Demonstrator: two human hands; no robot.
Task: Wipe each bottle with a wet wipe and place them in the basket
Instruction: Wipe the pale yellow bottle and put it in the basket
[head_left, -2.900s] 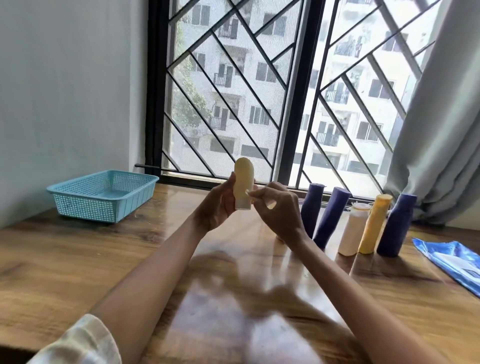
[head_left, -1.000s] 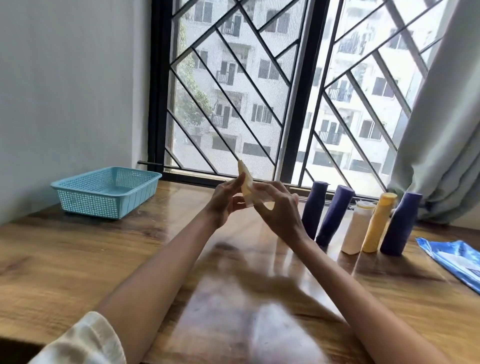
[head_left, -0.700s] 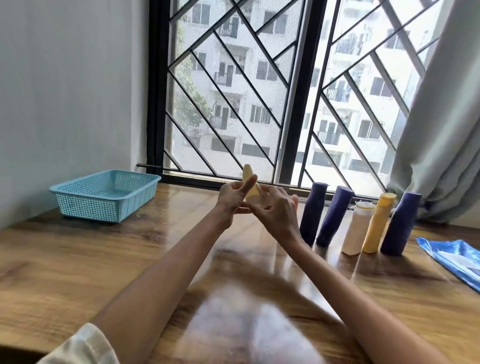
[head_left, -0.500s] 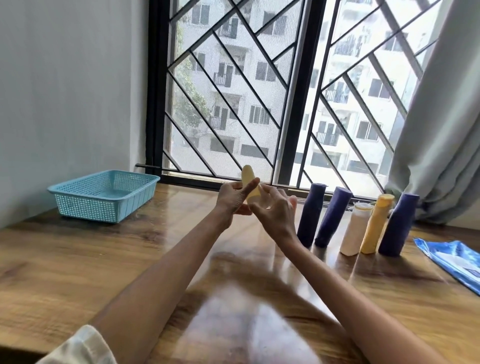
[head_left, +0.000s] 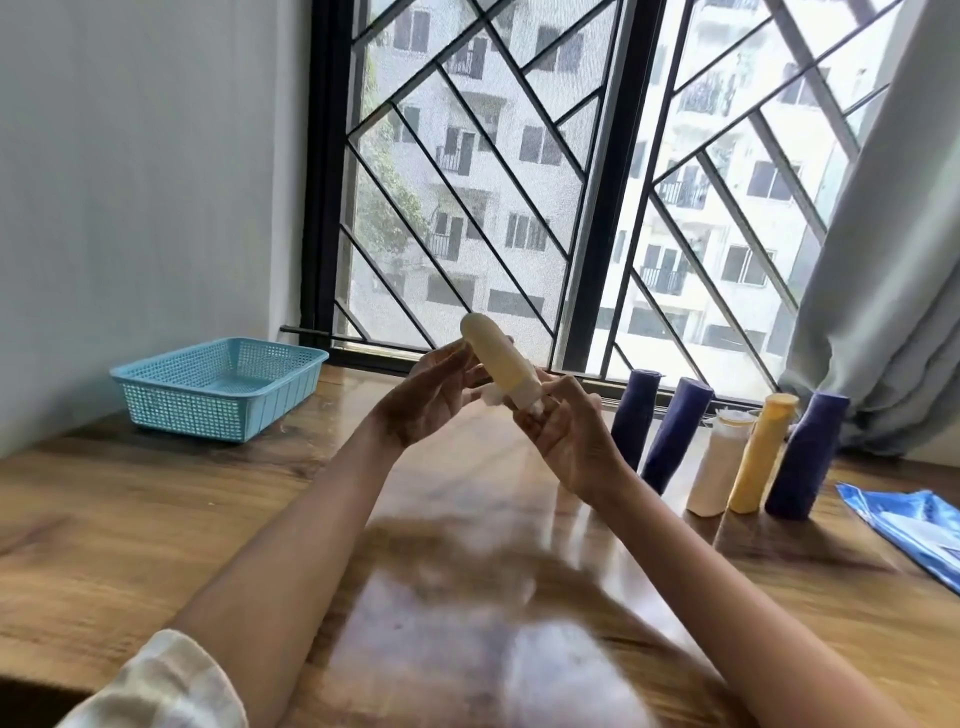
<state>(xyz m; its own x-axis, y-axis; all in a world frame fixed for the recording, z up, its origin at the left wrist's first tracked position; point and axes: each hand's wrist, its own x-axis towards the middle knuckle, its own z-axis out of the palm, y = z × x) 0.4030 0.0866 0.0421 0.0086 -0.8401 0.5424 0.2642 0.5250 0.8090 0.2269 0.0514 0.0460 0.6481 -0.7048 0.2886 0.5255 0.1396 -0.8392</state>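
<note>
Setting: wooden table (head_left: 104, 525) under a barred window (head_left: 519, 182), a grey curtain (head_left: 883, 260) at the right edge.
Basket (head_left: 156, 400): set at the far left of the table, near the wall; no bottle is seen inside.
Left hand (head_left: 426, 400): curled round the cream bottle (head_left: 498, 364) from the left, a scrap of white wipe (head_left: 491, 397) seen under the fingers.
Cream bottle: held in the air between both hands, above the table; its long axis is tilted, rounded end up and to the left, capped end down and to the right.
Right hand (head_left: 566, 436): closed on the bottle's lower end, fingertips pinching near the cap.
Key relation: the basket lies to the left of the held bottle, well apart; the left hand is judged the nearer one for the placing.
Standing row: three dark blue bottles (head_left: 636, 415), a white one (head_left: 719, 462) and a yellow one (head_left: 761, 452) are left upright at the right, not yet wiped by this judgement.
Wipe pack (head_left: 919, 525): lying flat at the far right.
</note>
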